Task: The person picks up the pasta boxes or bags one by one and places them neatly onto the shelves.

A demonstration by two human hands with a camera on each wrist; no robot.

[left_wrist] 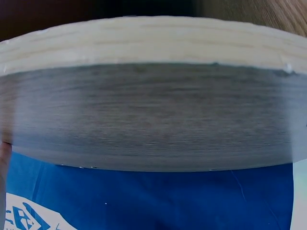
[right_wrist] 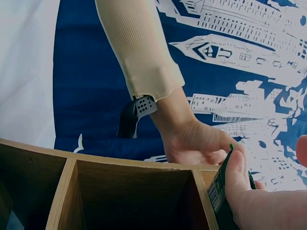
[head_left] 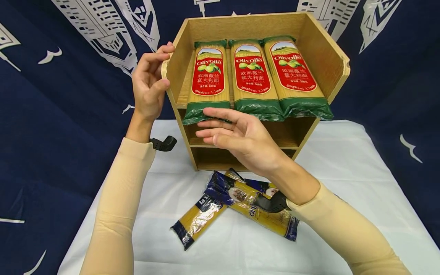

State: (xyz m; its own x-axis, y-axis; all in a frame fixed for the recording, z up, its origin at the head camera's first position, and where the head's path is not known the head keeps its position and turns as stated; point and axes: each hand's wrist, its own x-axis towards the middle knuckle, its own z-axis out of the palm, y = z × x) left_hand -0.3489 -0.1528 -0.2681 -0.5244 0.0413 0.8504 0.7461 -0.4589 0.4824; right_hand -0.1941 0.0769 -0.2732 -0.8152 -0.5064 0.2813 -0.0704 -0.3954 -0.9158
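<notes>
My left hand point(head_left: 149, 84) grips the front edge of the left side wall of a wooden shelf point(head_left: 177, 68), thumb toward the front. In the left wrist view that side panel point(left_wrist: 153, 110) fills the middle, with a bit of finger point(left_wrist: 4, 163) at the left border. Three green-ended spaghetti packs with red labels lie side by side on the top tier: left point(head_left: 210, 72), middle point(head_left: 251, 68) and right point(head_left: 292, 67). My right hand point(head_left: 249, 139), fingers extended, is at the lower end of the left pack; the right wrist view shows its thumb point(right_wrist: 236, 177) beside the green wrapping.
Below the top tier are lower compartments point(head_left: 220, 158). Blue-ended pasta packs point(head_left: 271, 219) lie crossed on the white tablecloth point(head_left: 154, 229) before the shelf, partly under my right wrist. A dark blue printed cloth point(head_left: 395, 76) hangs behind.
</notes>
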